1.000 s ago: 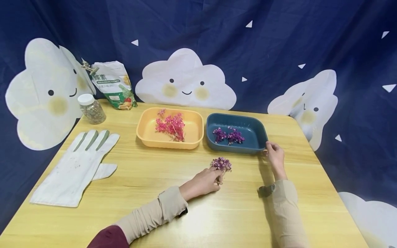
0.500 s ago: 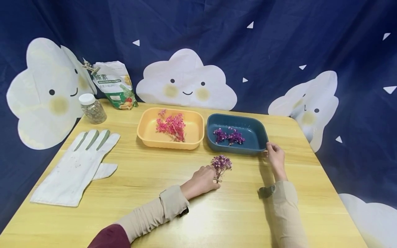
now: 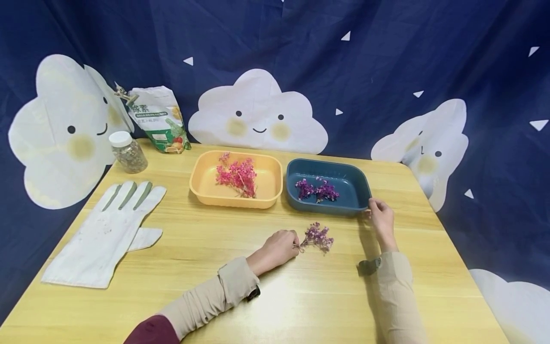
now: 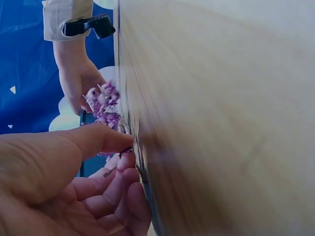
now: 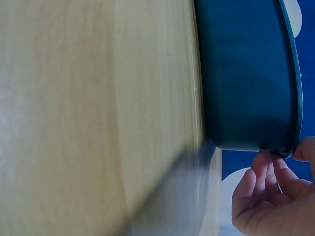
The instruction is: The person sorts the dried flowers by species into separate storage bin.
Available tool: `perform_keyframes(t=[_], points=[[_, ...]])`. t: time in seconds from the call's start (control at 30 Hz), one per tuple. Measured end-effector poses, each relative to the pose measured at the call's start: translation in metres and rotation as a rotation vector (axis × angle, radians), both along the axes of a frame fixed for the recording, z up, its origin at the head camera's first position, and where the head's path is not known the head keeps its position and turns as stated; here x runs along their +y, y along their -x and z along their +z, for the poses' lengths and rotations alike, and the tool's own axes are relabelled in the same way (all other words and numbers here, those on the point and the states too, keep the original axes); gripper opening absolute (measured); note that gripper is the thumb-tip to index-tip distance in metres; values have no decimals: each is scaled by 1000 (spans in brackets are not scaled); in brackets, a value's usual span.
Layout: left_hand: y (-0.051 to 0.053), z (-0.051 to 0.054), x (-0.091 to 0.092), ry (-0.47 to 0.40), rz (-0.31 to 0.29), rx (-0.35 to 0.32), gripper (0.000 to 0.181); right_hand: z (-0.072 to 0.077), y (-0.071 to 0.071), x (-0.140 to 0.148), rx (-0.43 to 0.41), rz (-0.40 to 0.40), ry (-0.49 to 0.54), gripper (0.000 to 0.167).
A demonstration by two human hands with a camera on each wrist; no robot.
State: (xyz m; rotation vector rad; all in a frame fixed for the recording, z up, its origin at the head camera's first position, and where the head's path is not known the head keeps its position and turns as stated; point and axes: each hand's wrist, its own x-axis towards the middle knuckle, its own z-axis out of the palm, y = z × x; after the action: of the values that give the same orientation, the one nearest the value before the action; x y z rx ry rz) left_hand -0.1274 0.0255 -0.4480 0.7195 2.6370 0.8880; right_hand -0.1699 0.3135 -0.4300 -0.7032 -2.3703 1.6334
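With thumb and fingertips, my left hand (image 3: 277,249) pinches the stem end of a small purple dried flower sprig (image 3: 318,237). The sprig's head points right, low over the table, and it shows beyond the thumb in the left wrist view (image 4: 103,103). My right hand (image 3: 382,220) holds the near right corner of a dark blue plastic tray (image 3: 328,206); in the right wrist view, fingertips lie under the rim and the thumb at its edge. Two purple flower clusters (image 3: 327,190) lie inside this tray.
A yellow tray (image 3: 234,200) with pink dried flowers (image 3: 240,175) stands left of the blue one. A white work glove (image 3: 100,234) lies at the left. Behind it are a lidded jar (image 3: 130,155) and a clipped white-green bag (image 3: 159,119), before a dark blue curtain (image 3: 365,57).
The sprig in my left hand has turned from pointing away to pointing right, and the hand has shifted slightly left. My right hand stays at the tray's corner.
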Motion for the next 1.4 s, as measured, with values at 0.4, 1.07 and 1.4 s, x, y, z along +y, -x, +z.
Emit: perform_keyframes(t=[0.4,1.07,1.4], points=[[6,3,0,-198,-8,82,10,-2,1,1,5,-5,-1,42],[41,32,5,-508,85,139,6,0,0,0,12,-14,9,41],[79,33,19,-517,193,104,7,1,-1,-1,24,6,33,44]])
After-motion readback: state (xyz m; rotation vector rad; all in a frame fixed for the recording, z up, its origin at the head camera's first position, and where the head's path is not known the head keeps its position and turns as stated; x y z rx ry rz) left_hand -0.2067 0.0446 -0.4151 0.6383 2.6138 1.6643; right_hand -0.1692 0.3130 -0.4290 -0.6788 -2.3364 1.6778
